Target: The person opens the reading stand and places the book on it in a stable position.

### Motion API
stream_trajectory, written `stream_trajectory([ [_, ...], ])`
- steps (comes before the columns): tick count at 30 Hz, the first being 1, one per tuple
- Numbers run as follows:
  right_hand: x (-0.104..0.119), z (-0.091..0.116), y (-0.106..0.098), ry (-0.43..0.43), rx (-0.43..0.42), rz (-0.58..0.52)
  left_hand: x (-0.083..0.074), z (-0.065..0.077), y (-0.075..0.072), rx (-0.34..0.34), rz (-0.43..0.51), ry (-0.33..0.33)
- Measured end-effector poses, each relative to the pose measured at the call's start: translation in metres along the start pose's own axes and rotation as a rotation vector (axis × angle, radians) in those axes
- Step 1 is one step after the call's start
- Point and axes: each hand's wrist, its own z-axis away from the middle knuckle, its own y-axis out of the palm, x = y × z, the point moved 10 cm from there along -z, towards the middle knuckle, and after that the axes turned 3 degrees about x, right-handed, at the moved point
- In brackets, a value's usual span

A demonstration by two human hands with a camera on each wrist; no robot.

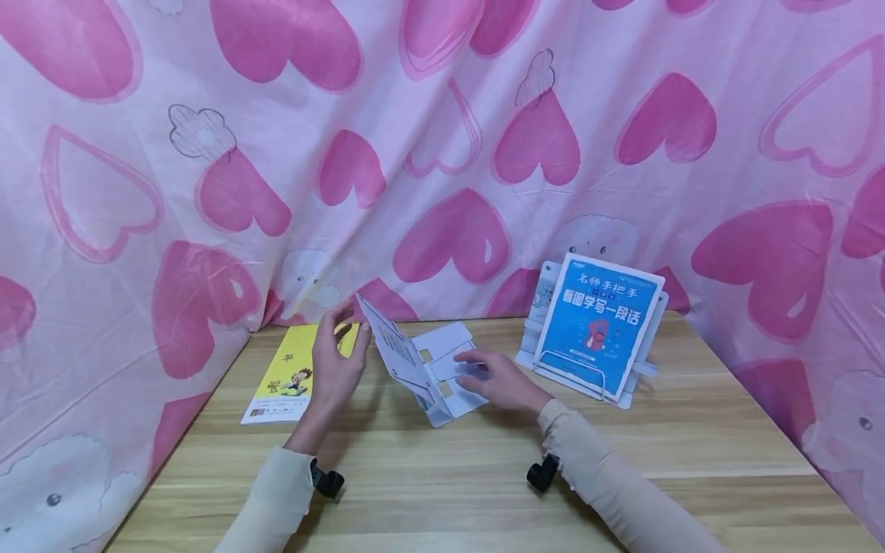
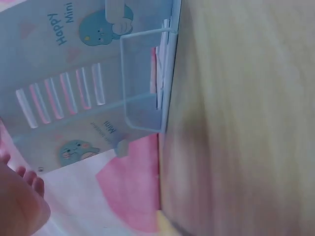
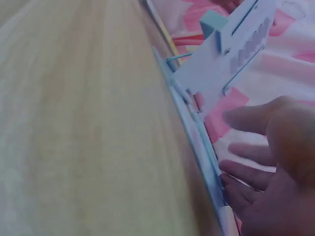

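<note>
A pink cloth (image 1: 452,238) printed with hearts hangs behind and along both sides of the wood-grained desk (image 1: 429,491). Toward the back right of the desk, a book stand (image 1: 531,334) leans back, bearing a blue workbook (image 1: 598,315) with white Chinese lettering. The folding book stand (image 1: 401,357) is at the middle of the desk, left of that loaded stand, its base plate low and its slotted panel tilted up to the left. A yellow booklet (image 1: 286,372) lies flat farther left, partly hidden by the left hand (image 1: 335,365). This hand's fingers bend at the raised panel's left edge; whether they pinch it, I cannot tell. The right hand (image 1: 501,376) is relaxed, its fingers loosely extended over the base plate and gripping nothing. A black wrist camera (image 1: 327,481) sits on each wrist. In the left wrist view, a wire page holder (image 2: 124,81) crosses the panel, near a row of slots (image 2: 61,96) and small blue cartoon creatures (image 2: 96,30).
</note>
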Motion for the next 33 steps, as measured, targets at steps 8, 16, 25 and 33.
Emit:
stream_trajectory([
  [8,-0.01,-0.003,0.001,0.049,0.0,0.121,-0.037,0.008,-0.002,0.082,-0.087,0.111],
  [16,-0.013,-0.005,0.015,0.051,0.021,0.147,-0.043,0.035,-0.001,0.221,-0.236,0.203],
  [25,-0.011,-0.003,0.019,0.058,0.04,0.194,-0.044,0.041,-0.005,0.2,-0.215,0.233],
  [33,-0.014,0.0,0.016,0.135,0.011,0.064,-0.033,0.035,-0.01,0.18,0.035,0.211],
])
